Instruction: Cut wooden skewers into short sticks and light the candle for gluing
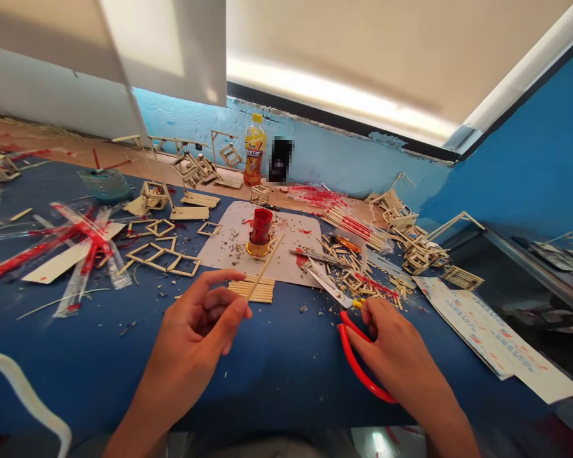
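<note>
The left hand (195, 331) pinches the stick (267, 264), its long axis running toward one o'clock, lower end hidden by fingertips. At three o'clock from that pinch are the scissors (344, 301), blades toward ten, blade gap unclear, handles clasped by the right hand (391, 337), fingers partly hidden.

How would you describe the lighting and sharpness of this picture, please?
In the head view, bright light glares along the bottom of the blind; in the head view, a pixelated patch obscures a spot beside the bottle; in the head view, the white strip at lower left looks soft, while the scissors in the right hand look sharper.
</note>
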`<action>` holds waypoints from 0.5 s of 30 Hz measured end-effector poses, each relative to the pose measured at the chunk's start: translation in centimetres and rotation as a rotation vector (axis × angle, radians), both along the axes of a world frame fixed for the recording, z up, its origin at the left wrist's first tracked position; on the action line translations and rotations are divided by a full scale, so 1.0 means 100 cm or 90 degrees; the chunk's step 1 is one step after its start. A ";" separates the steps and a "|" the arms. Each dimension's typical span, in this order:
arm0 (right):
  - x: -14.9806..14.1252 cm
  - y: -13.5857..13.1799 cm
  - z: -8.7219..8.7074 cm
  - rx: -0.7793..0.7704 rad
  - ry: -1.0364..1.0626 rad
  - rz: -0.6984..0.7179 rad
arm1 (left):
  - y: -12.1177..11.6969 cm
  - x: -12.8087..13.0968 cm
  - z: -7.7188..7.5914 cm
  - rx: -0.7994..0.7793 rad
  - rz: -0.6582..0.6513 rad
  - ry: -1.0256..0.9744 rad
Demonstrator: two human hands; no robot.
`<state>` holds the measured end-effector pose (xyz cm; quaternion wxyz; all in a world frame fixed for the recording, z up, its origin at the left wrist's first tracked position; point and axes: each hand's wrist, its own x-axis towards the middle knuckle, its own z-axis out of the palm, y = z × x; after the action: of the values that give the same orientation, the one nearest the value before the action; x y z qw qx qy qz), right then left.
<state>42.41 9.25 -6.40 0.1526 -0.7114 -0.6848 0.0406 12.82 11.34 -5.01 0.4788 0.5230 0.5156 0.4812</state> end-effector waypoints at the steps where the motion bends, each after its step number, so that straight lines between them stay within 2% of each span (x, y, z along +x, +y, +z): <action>1: 0.001 0.003 0.000 -0.006 -0.013 0.005 | 0.000 0.002 -0.003 -0.012 -0.005 -0.013; 7: 0.007 0.001 0.001 0.013 -0.049 0.080 | -0.008 0.009 -0.009 -0.073 -0.009 -0.016; 9: 0.002 -0.003 0.006 0.090 -0.071 0.087 | -0.014 0.014 -0.009 -0.098 -0.039 -0.026; 11: -0.010 -0.005 0.015 0.229 -0.062 0.094 | -0.021 0.024 -0.010 -0.123 -0.100 -0.025; 13: -0.025 -0.007 0.027 0.352 -0.056 0.202 | -0.028 0.037 -0.011 -0.109 -0.173 0.008; 15: -0.036 -0.007 0.041 0.373 -0.095 0.395 | -0.032 0.048 -0.011 -0.053 -0.244 0.032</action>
<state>38.79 8.59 -2.34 0.2786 -0.3994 -0.8581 -0.1628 17.65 8.13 -6.14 0.5699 0.6034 0.4374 0.3463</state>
